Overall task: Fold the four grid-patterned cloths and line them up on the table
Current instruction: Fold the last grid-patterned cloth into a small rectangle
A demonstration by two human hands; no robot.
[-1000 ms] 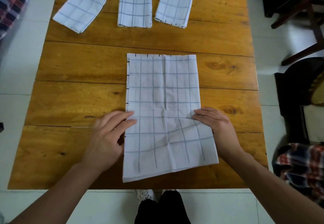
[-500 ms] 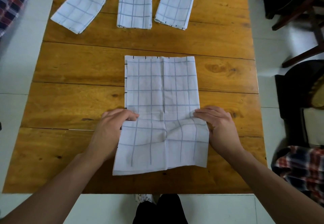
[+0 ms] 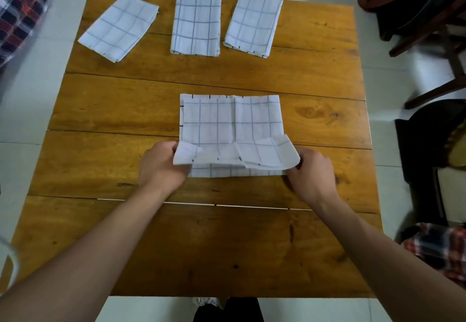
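Observation:
A white cloth with a blue grid [image 3: 230, 122] lies in the middle of the wooden table [image 3: 126, 110]. Its near end is lifted and curled over towards the far end. My left hand [image 3: 161, 168] pinches the near left corner and my right hand [image 3: 311, 173] pinches the near right corner. Three folded grid cloths sit in a row along the far edge: a tilted left cloth [image 3: 118, 28], a straight middle cloth [image 3: 196, 25] and a slightly tilted right cloth [image 3: 253, 25].
Dark wooden chairs [image 3: 428, 19] stand off the table's right side, with a dark seat [image 3: 433, 145] and plaid fabric [image 3: 438, 248] below them. More plaid fabric [image 3: 20, 6] lies at the upper left. White floor tiles surround the table.
Both hands have gripped the near corners of the centre cloth, lifted its near end off the table and carried it away from me over the rest of the cloth.

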